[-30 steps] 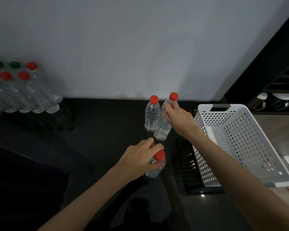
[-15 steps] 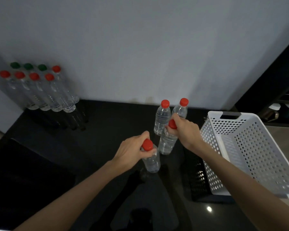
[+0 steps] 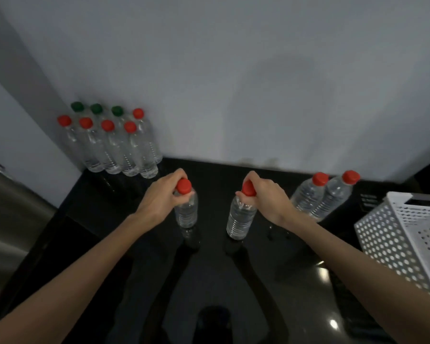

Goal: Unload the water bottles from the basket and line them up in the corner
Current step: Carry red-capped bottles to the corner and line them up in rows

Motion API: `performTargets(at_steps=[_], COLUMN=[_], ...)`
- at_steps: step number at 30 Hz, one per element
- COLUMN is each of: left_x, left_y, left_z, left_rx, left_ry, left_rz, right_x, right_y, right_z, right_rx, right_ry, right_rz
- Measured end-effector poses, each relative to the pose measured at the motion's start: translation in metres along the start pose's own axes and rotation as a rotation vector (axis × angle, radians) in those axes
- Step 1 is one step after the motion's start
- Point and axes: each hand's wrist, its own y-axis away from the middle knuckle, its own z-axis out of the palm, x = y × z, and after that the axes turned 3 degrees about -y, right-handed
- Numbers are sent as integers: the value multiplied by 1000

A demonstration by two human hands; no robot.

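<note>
Nearest the camera, two bare forearms reach out over a glossy black surface (image 3: 233, 281) that mirrors them. The left hand (image 3: 160, 197) is wrapped around the neck of a clear water bottle (image 3: 186, 211) just under its red cap, the bottle upright; whether its base touches the surface cannot be told. The right hand (image 3: 266, 197) grips a second bottle (image 3: 240, 219) the same way, at the neck below a red cap, this one leaning slightly with its base nearer the camera. The two held bottles are apart from each other, in the middle of the surface.

At the right edge stands a white perforated basket (image 3: 392, 234); its inside is mostly out of view.

Farther back on the right, a pair of red-capped bottles (image 3: 318, 199) stands side by side, touching, near the grey wall (image 3: 233, 70).

In the far left corner, a cluster of bottles (image 3: 117, 147) stands in two rows against the wall: four red caps in the near row, three green caps and one red behind.
</note>
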Motion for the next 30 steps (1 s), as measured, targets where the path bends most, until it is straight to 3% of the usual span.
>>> performTargets(at_steps=[10,13,30], left_x=[-109,-128,-164], left_y=[-41,-53,-63], left_z=[-53,-59,-54], left_rx=[94,108,190], left_ry=[76,93,253], left_rz=[-4,-16,21], right_x=[-72,-86,-129], right_y=[-140,-178,-304], right_z=[52,62,111], right_rx=[64,46,107], right_ry=[-223,-187,-102], right_rz=[62,10,-105])
